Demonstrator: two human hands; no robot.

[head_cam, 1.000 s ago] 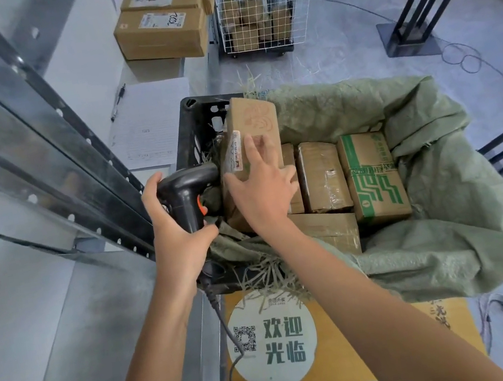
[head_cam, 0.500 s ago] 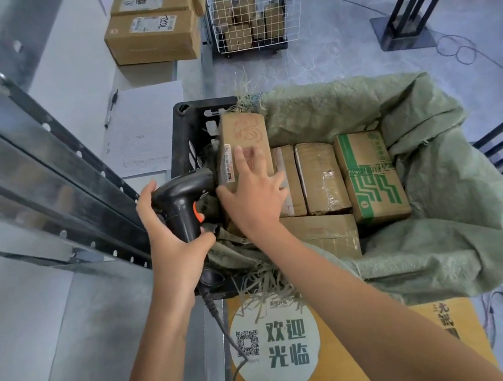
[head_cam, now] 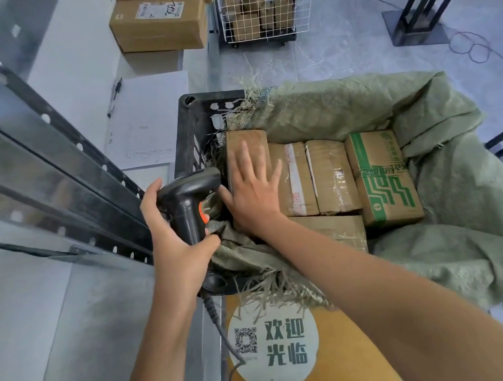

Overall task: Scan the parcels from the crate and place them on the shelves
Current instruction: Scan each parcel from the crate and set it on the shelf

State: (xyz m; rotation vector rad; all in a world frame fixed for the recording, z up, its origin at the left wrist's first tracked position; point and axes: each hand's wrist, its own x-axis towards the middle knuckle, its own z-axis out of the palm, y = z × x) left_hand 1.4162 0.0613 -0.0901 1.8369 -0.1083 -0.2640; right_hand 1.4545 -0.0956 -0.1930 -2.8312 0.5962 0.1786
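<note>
A black plastic crate (head_cam: pixel 195 129) lined with a green woven sack (head_cam: pixel 464 186) holds several brown taped parcels. My right hand (head_cam: pixel 254 193) lies flat, fingers spread, on the leftmost brown parcel (head_cam: pixel 244 141), which rests low among the others. Beside it sit a taped parcel (head_cam: pixel 295 182), another brown one (head_cam: pixel 331 176) and a green-printed box (head_cam: pixel 382 177). My left hand (head_cam: pixel 174 237) grips a black barcode scanner (head_cam: pixel 191 197) by its handle at the crate's left edge, its cord hanging down.
Metal shelving (head_cam: pixel 40 180) runs along the left, with a paper sheet (head_cam: pixel 147 121) and pen on one shelf and labelled boxes (head_cam: pixel 157 25) farther back. A wire cart (head_cam: pixel 263 0) of parcels stands beyond. A yellow floor mat (head_cam: pixel 349 351) lies under the crate.
The leftmost parcel, tilted up with its label toward the scanner a second ago, has gone down flat into the crate. My right hand now spreads flat on top of it.
</note>
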